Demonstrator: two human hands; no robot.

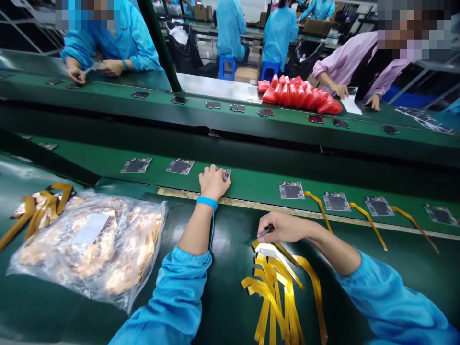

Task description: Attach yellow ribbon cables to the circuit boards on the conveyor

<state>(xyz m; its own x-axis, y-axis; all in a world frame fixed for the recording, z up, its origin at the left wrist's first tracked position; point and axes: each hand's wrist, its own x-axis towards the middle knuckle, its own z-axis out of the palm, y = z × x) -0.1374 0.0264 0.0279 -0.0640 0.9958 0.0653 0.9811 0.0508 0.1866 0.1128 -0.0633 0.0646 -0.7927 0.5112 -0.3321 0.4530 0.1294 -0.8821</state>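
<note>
The left hand [213,182] reaches onto the near belt [251,184], its fingers curled around a small board [227,174] that lies at the fingertips; a blue wrist strap [207,202] circles the wrist. The right hand [282,226] rests on the dark mat [226,268] in front, fingers pinched on a thin dark tool [265,232], its tip at the top of a loose pile of yellow flex strips [276,287]. The two hands are apart, the left further forward. On the belt to the left of the held board lie two more boards [158,166] without strips; to the right lie four boards [336,201], three of them with a yellow strip trailing toward the mat. At the left of the mat sits a clear bag [93,244] of coppery strips, with a few loose ones [39,203] beside it. Across a second belt [230,117] carrying small dark parts, other people in blue and pink coats work, near a row of red packets [300,93].
</note>
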